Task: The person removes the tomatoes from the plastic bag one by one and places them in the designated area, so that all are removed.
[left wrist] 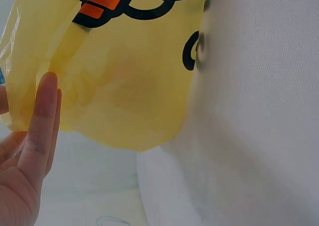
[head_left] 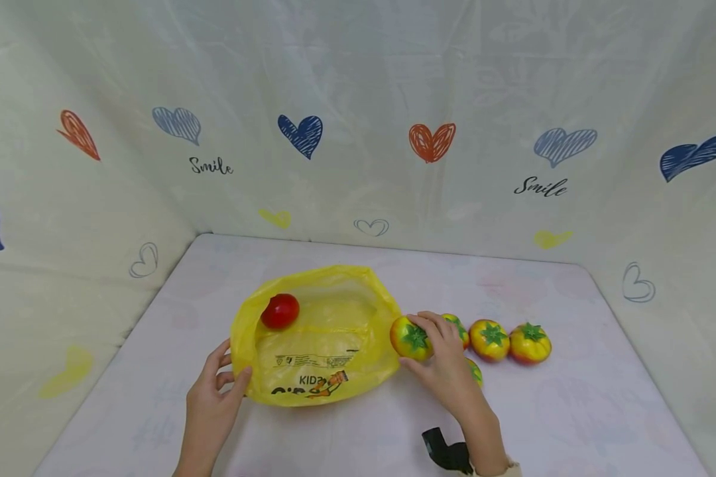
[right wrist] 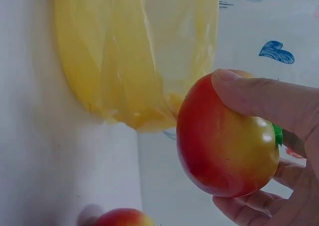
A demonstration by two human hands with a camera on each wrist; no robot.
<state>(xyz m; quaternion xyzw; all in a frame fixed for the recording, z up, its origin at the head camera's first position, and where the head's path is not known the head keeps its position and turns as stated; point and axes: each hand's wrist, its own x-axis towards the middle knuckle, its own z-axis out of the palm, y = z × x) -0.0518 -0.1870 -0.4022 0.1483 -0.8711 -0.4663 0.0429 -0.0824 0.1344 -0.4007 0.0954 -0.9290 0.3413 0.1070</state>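
Observation:
A yellow plastic bag lies on the table with its mouth held wide. Inside it, near the left side, sits a round red fruit. My left hand pinches the bag's left rim between thumb and fingers. At the bag's right rim, my right hand grips a yellow-and-red tomato with a green star-shaped top. The held tomato is just outside the bag's mouth. More such tomatoes stand to the right of that hand, among them one tomato and another at the far right.
Partly behind the right hand are a tomato and another tomato. A black angled piece shows by the right wrist. A pale curtain printed with hearts surrounds the white table.

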